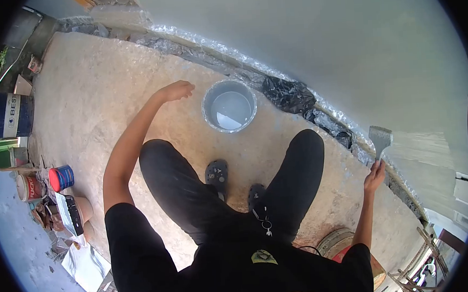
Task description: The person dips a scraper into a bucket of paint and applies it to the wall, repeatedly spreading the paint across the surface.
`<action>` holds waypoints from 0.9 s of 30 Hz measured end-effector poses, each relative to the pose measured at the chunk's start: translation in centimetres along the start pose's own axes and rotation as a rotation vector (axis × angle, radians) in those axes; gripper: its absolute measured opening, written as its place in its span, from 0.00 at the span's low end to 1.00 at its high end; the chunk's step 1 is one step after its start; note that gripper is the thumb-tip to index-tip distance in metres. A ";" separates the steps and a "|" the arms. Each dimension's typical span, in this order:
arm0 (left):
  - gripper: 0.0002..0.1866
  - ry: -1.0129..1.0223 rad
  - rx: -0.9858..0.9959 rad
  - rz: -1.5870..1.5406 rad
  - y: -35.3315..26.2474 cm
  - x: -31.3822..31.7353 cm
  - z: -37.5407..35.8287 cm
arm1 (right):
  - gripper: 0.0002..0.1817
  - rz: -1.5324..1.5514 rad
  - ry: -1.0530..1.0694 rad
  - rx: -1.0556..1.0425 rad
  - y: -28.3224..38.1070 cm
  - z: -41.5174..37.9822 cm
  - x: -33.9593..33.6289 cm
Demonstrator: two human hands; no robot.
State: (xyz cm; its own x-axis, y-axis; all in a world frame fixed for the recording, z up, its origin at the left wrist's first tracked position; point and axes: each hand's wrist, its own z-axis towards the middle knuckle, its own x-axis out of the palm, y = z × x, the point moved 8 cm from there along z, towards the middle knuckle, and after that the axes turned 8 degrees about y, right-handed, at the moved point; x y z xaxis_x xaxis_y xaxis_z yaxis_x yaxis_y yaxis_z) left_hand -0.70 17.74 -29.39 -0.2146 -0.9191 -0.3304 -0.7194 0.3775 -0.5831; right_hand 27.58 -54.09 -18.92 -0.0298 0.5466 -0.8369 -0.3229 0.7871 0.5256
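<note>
My right hand point(374, 177) is closed around the handle of a wide flat paintbrush point(381, 136). The brush's grey bristles point up and lie at the lower part of the grey-green wall point(312, 29), beside a patch of paler streaks point(421, 145). My left hand point(178, 90) hovers over the floor just left of a round bucket point(205, 115), its fingers loosely bent and nothing visible in them. Grey liquid point(231, 108) fills part of the bucket, with a bright reflection on it.
Crumpled black plastic point(289, 94) lies along the wall's foot right of the bucket. A large bucket point(336, 241) stands by my right side. Paint cans, including a red and blue one point(62, 178), and a dark blue container point(12, 114) line the left side.
</note>
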 end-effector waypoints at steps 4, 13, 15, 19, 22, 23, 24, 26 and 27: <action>0.39 0.098 -0.154 -0.326 5.9 3.6 6.4 | 0.16 0.067 -0.126 -0.005 2.0 -1.4 -1.8; 0.29 0.268 -0.076 -0.927 7.4 8.4 4.3 | 0.16 0.110 -0.149 0.212 0.6 -6.9 -0.9; 0.24 0.244 -0.021 -0.923 7.5 7.6 3.0 | 0.16 0.066 -0.171 0.186 2.4 -7.2 -0.1; 0.18 0.199 0.121 -0.844 5.2 5.3 0.6 | 0.15 -0.075 -0.115 0.157 5.3 -6.4 -0.3; 0.15 0.193 0.172 -0.738 2.2 3.3 -1.9 | 0.15 -0.177 -0.091 0.143 7.2 -5.4 -0.6; 0.15 0.193 0.179 -0.692 1.0 2.8 -2.5 | 0.15 -0.192 -0.089 0.139 7.7 -5.0 -0.9; 0.14 0.198 0.191 -0.641 0.0 2.8 -2.7 | 0.15 -0.196 -0.090 0.140 7.9 -4.7 -1.2; 0.14 0.216 0.234 -0.741 -1.5 3.4 -2.5 | 0.14 -0.193 -0.148 0.147 9.5 -3.9 -2.2; 0.13 0.237 0.267 -0.786 -2.5 3.7 -2.4 | 0.14 -0.194 -0.172 0.147 10.4 -3.7 -2.8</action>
State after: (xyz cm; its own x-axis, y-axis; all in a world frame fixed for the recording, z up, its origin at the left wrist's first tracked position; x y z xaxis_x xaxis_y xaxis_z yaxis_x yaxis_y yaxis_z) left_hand -1.28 13.06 -27.35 0.1272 -0.9128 0.3882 -0.5438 -0.3915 -0.7423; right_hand 20.78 -48.46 -11.72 0.1845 0.4123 -0.8922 -0.1661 0.9078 0.3852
